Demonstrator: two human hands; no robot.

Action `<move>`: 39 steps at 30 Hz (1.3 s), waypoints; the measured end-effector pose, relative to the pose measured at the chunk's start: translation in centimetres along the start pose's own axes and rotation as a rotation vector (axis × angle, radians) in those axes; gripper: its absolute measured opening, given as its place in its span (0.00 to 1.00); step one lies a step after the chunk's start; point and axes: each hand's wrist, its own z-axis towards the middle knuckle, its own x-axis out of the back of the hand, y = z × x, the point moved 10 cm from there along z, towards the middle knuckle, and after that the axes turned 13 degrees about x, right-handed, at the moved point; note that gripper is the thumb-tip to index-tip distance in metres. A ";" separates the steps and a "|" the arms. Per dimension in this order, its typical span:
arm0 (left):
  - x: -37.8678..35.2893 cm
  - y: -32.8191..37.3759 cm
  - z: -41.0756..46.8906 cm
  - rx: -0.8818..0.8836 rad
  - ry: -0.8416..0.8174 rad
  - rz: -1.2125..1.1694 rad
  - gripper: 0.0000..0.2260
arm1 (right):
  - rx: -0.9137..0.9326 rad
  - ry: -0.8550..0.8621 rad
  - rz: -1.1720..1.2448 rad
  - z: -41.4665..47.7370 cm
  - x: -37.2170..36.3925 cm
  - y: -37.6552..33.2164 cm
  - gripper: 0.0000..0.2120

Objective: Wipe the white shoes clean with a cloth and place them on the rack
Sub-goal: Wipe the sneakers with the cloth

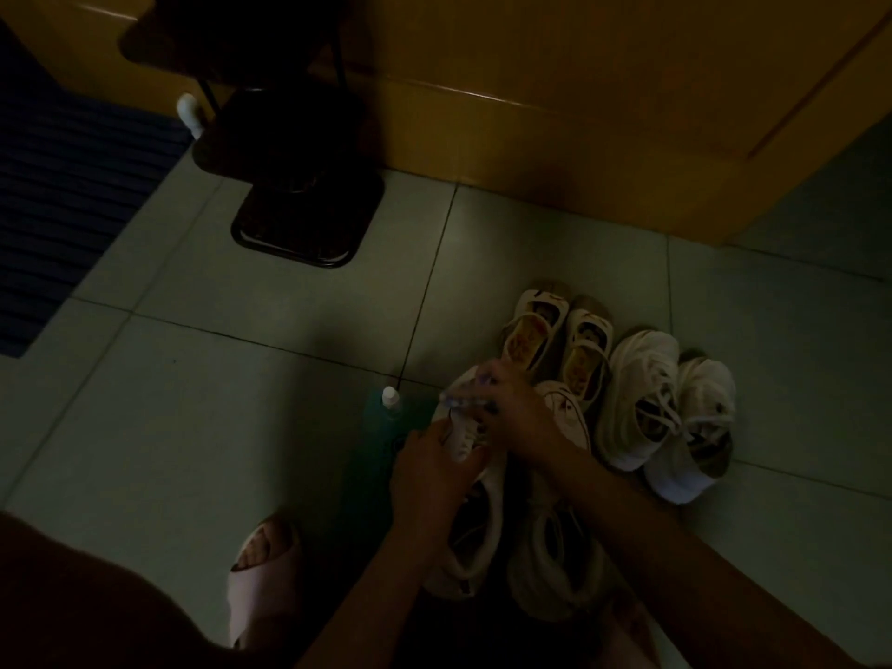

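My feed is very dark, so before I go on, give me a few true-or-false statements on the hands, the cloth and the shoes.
1. Both hands are on one white shoe. True: the left hand grips the white shoe at its side, and the right hand is at its toe.
2. The left hand holds the cloth. False: the cloth is under the right hand's fingers.
3. The laced pair sits on the rack. False: the laced pair stands on the floor, far from the rack.
4. A white-capped bottle stands left of the held shoe. True: the bottle is beside its toe.
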 end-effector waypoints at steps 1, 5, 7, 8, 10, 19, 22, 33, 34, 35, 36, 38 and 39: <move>0.0 0.0 0.0 0.004 -0.003 -0.007 0.33 | -0.017 -0.001 -0.007 -0.1 -0.1 0.3 0.10; 0.1 -0.2 -0.1 0.009 0.011 0.000 0.31 | -0.159 0.112 -0.028 0.6 2.1 2.3 0.09; 0.0 -0.4 0.1 0.007 0.010 -0.011 0.31 | -0.251 0.196 -0.001 1.2 3.1 3.0 0.10; 0.1 -0.4 0.0 0.006 0.014 -0.018 0.31 | -0.277 0.182 0.037 1.4 2.9 3.0 0.10; 0.2 -0.3 0.0 0.003 0.020 -0.036 0.30 | -0.270 0.010 0.128 1.6 0.7 1.9 0.13; 0.2 -0.4 0.2 -0.006 0.021 -0.023 0.29 | -0.299 0.125 0.036 1.3 2.6 3.0 0.08; 0.3 -0.3 0.0 -0.011 0.022 -0.035 0.26 | -0.223 -0.173 0.059 1.0 -0.9 1.4 0.11; 0.1 -0.9 0.2 0.027 0.043 -0.045 0.32 | -0.143 -0.085 0.057 0.3 -0.2 0.3 0.08; 0.1 -0.9 0.2 0.033 0.041 -0.043 0.32 | -0.104 -0.152 0.030 0.4 -0.5 0.1 0.09; 0.0 -0.9 0.1 0.036 0.030 -0.043 0.31 | -0.103 -0.168 -0.006 0.5 -0.1 0.6 0.09; 0.0 -0.8 -0.1 0.037 0.016 -0.052 0.31 | -0.141 -0.122 -0.018 0.7 0.9 1.4 0.09; 0.2 -0.8 -0.2 0.052 0.001 -0.071 0.30 | -0.260 0.075 -0.001 0.7 3.3 3.0 0.09; 0.2 -0.9 -0.1 0.052 0.008 -0.072 0.30 | -0.300 0.132 -0.001 0.5 3.7 3.3 0.09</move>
